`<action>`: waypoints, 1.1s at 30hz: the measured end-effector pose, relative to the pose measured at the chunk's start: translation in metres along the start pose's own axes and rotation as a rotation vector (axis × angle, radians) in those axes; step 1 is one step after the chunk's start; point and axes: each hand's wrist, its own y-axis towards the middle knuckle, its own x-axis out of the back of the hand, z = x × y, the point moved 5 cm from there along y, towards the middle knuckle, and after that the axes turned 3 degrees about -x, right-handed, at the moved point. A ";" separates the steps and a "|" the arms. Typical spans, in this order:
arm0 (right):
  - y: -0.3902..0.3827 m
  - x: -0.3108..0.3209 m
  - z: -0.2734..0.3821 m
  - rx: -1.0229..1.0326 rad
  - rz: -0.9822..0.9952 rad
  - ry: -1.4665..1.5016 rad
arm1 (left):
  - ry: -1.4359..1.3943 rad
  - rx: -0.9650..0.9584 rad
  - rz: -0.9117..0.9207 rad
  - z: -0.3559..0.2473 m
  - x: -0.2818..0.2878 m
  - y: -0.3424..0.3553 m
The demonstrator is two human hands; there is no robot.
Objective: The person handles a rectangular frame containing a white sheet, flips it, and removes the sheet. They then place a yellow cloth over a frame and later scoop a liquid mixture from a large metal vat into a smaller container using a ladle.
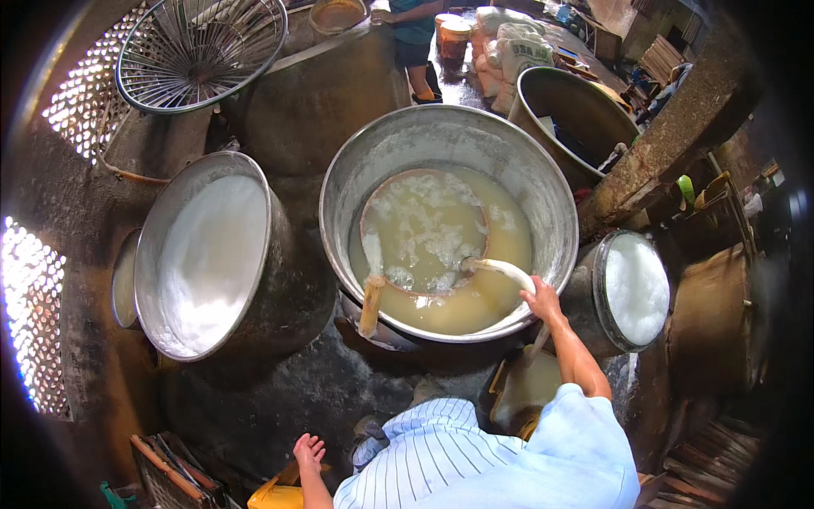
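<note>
A large metal pot (454, 119) holds cloudy yellowish liquid (500, 293) with white foam on it. A thin brownish ring (487, 222) shows in the liquid; whether it belongs to a basket or another vessel, I cannot tell. My right hand (541, 299) is closed around a curved, pale handle (500, 268) at the pot's right front rim. The handle's far end meets the liquid near the ring; what it joins there is hidden. A short wooden handle (371, 307) leans over the front left rim. My left hand (310, 451) hangs low at the left, fingers apart, holding nothing.
Left stands a wide metal pan (261, 254) of white stuff; right, a bucket (604, 293) of white foam. A wire basket (280, 64) is at the upper left. Behind are sacks (519, 53), a deep pot (532, 81) and another person (415, 42). A beam (678, 127) slants at right.
</note>
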 end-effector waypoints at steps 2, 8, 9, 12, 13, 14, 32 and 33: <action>-0.006 -0.002 0.007 0.089 -0.046 0.019 | 0.048 0.023 0.036 0.006 -0.008 -0.002; 0.002 0.006 0.043 0.069 -0.039 0.018 | 0.130 0.037 0.127 0.008 -0.012 0.007; 0.004 0.006 0.052 0.026 0.001 0.019 | 0.125 0.023 0.118 0.004 -0.012 0.009; 0.006 0.007 0.061 0.019 0.012 0.016 | 0.101 -0.029 0.109 -0.014 -0.026 0.009; 0.004 0.007 0.071 0.020 0.006 0.014 | 0.108 -0.048 0.125 -0.017 -0.025 0.010; 0.006 0.006 0.080 0.016 0.012 0.001 | 0.097 -0.064 0.137 -0.019 -0.026 0.012; -0.018 -0.043 0.104 -0.031 -0.046 0.055 | -0.028 0.226 0.016 0.085 0.075 0.028; -0.019 -0.047 0.097 -0.056 -0.031 0.098 | -0.021 0.224 0.022 0.086 0.073 0.028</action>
